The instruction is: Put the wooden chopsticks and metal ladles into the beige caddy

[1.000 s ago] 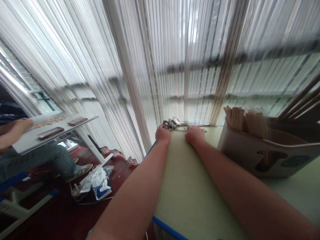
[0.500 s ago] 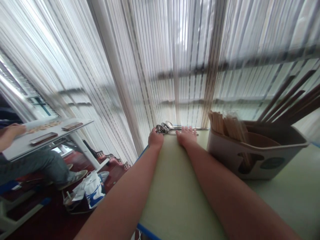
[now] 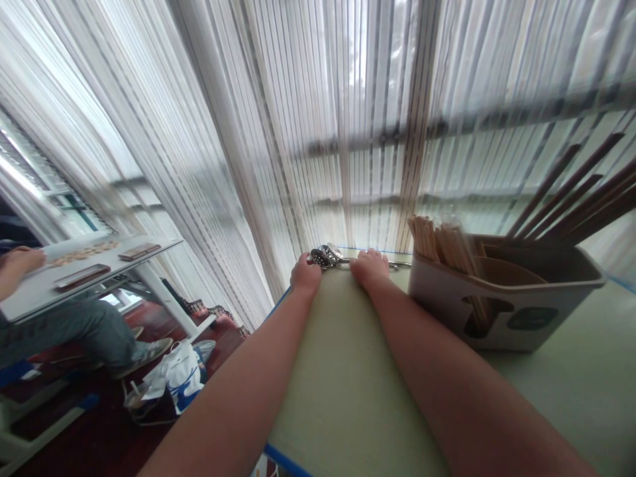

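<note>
Several metal slotted spoons (image 3: 325, 256) lie bunched together at the far edge of the pale green table, their perforated bowls to the left and thin handles to the right. Against the bowls' left side is my left hand (image 3: 305, 273), its fingers bent around the nearest one. My right hand (image 3: 370, 266) has its fingers curled over the handles, hiding their middle part. The handle ends show just past its right side.
Right of my arm stands a grey-beige holder (image 3: 501, 315) with bundled wooden chopsticks (image 3: 442, 245) and long brown sticks (image 3: 561, 192). A striped curtain (image 3: 318, 119) hangs behind. At left, a person's hand (image 3: 22, 262) rests by a white table (image 3: 30, 291); a bag (image 3: 181, 374) lies below.
My right hand's fingers, spread flat over the handles before, are now curled in. The spoon bowls sit closer together. The view has shifted slightly.
</note>
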The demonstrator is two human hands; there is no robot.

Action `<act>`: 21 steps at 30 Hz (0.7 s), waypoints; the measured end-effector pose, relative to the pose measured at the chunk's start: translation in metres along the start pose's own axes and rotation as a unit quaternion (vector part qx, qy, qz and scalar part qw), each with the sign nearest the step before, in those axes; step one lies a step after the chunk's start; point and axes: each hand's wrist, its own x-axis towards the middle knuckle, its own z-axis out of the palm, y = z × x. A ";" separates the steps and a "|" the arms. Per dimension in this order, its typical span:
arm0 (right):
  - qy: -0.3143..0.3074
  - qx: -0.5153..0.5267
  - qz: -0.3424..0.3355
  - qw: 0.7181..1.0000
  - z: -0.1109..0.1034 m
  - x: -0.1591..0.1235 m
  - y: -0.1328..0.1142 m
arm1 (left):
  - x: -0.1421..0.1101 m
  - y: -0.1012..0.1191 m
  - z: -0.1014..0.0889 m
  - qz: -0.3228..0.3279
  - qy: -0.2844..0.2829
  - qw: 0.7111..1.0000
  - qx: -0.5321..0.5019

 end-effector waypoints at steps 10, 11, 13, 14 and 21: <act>0.003 -0.038 -0.032 0.999 -0.003 -0.010 -0.005 | -0.002 0.003 -0.002 0.004 -0.010 1.000 -0.010; 0.002 -0.041 -0.034 0.999 -0.003 -0.011 -0.005 | -0.002 0.003 -0.003 0.004 -0.010 1.000 -0.011; 0.001 -0.046 -0.036 0.998 -0.003 -0.012 -0.006 | -0.003 0.004 -0.003 0.002 -0.011 1.000 -0.011; 0.000 -0.047 -0.036 0.998 -0.002 -0.012 -0.006 | -0.003 0.004 -0.003 0.001 -0.011 1.000 -0.010; 0.002 -0.034 -0.024 0.999 -0.004 -0.015 -0.005 | -0.002 0.003 -0.003 0.007 -0.014 1.000 -0.012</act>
